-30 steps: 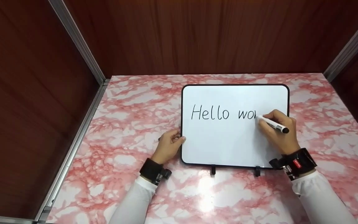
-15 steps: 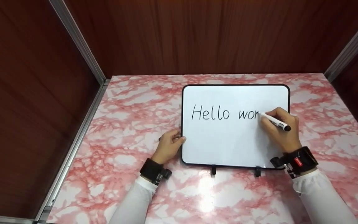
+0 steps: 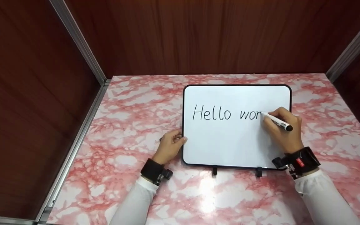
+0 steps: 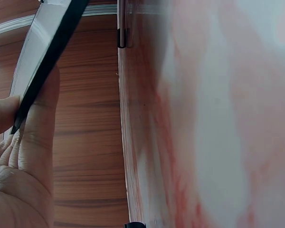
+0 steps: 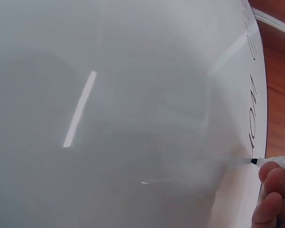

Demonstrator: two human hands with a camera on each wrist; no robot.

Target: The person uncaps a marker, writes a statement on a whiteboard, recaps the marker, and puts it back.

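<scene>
A whiteboard (image 3: 223,140) with a black frame stands tilted on the table, bearing "Hello wor" in thin black letters. My right hand (image 3: 284,131) pinches a white marker (image 3: 278,122) whose black end points back toward me. In the right wrist view the marker's black tip (image 5: 255,161) is right at the end of the "r", its reflection meeting it on the glossy surface. My left hand (image 3: 169,147) grips the board's left edge, thumb at the front. The left wrist view shows the black frame (image 4: 50,57) between thumb and fingers.
Two black feet (image 3: 215,170) prop the board's lower edge on the red-and-white marbled table (image 3: 120,181). Brown wood-grain panels (image 3: 211,37) close off the back and sides, with metal rails (image 3: 80,43) at the corners. Each wrist wears a black strap (image 3: 303,161) with a camera.
My right hand has moved slightly right with the marker, and the curve of the "r" now shows after the "o". The left hand stays at the board's edge.
</scene>
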